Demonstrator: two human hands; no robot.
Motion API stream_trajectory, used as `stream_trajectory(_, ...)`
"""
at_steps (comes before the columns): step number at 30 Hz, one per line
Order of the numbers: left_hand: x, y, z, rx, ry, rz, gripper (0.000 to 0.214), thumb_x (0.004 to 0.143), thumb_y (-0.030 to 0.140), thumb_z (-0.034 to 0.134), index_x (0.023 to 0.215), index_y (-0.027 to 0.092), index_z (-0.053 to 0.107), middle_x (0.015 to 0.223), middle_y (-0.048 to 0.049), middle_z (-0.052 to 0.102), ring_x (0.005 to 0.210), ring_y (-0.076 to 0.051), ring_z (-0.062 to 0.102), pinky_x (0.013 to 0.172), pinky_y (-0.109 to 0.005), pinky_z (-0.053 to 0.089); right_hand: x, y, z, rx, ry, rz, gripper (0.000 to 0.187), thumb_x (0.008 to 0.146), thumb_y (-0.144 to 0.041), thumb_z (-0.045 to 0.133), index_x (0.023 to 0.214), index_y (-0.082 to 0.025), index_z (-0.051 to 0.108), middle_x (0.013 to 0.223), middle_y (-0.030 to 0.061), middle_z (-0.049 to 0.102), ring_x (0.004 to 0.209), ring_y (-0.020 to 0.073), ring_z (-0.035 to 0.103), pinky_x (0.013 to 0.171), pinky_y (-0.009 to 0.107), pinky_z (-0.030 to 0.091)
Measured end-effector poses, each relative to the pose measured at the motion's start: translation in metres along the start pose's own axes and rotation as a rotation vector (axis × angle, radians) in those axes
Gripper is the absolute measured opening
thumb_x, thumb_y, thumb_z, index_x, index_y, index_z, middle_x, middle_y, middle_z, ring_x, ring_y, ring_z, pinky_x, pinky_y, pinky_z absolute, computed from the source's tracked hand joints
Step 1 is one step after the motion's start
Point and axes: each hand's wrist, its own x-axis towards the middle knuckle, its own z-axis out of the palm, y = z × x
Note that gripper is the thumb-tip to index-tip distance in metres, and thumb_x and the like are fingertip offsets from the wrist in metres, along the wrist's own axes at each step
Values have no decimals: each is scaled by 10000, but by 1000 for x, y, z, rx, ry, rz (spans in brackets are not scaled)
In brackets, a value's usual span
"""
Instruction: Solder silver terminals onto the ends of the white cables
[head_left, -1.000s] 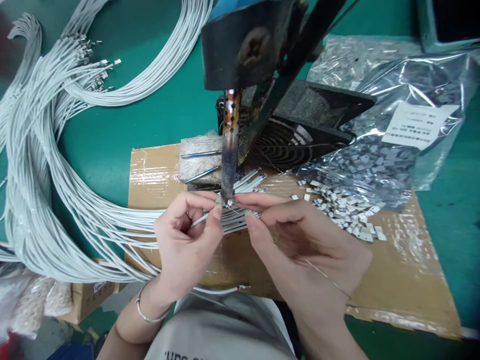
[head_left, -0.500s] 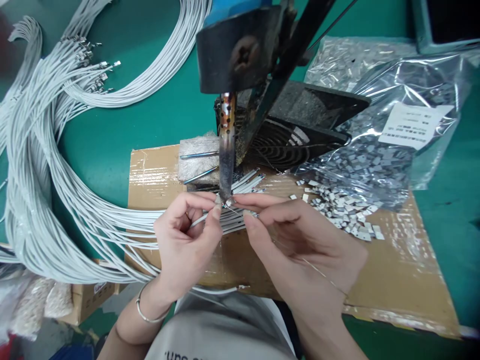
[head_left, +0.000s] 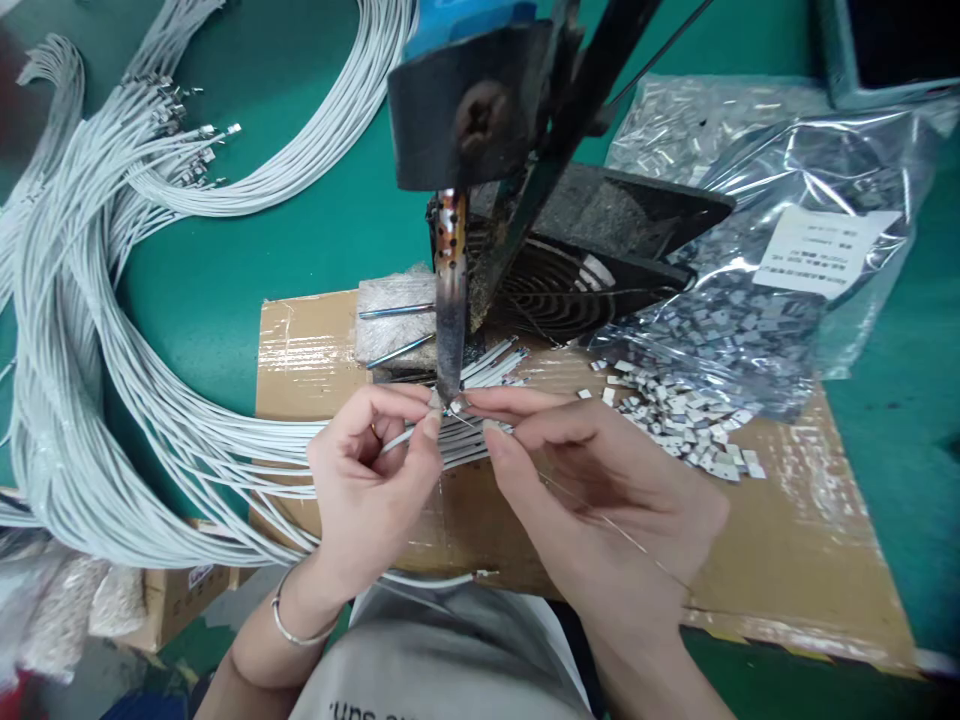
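Observation:
Under the dark tip of a mounted soldering iron [head_left: 451,310], my left hand [head_left: 375,470] pinches a white cable [head_left: 396,442] close to its end. My right hand [head_left: 600,480] holds a thin solder wire [head_left: 637,543], which runs across the palm and out past the thumb toward the tip. Its index fingertip is beside a small shiny metal piece [head_left: 456,407] at the iron's tip; whether it touches that piece I cannot tell. More white cables [head_left: 469,450] lie beneath both hands on the cardboard [head_left: 300,350].
Loose small metal tabs [head_left: 697,420] lie on the cardboard at right, beside a clear bag [head_left: 750,320] of more tabs. A black fan [head_left: 562,285] stands behind the iron. Thick bundles of white cable [head_left: 75,400] cover the left. A wrapped block [head_left: 394,320] stands left of the iron.
The view has shifted very slightly. Both hands keep the same hold at the iron's tip.

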Motion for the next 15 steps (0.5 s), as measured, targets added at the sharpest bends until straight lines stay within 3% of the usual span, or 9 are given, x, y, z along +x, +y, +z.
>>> stream_trajectory(15, 0, -1, -1, -13, -8, 10, 131, 824, 84, 802, 746, 177, 752, 856, -14, 807, 494, -36, 405, 427, -172, 320, 0, 1, 1, 3, 4, -14, 219, 916, -50, 768, 855, -249, 703, 1090, -21, 856, 1025, 163, 827, 938, 283, 648)
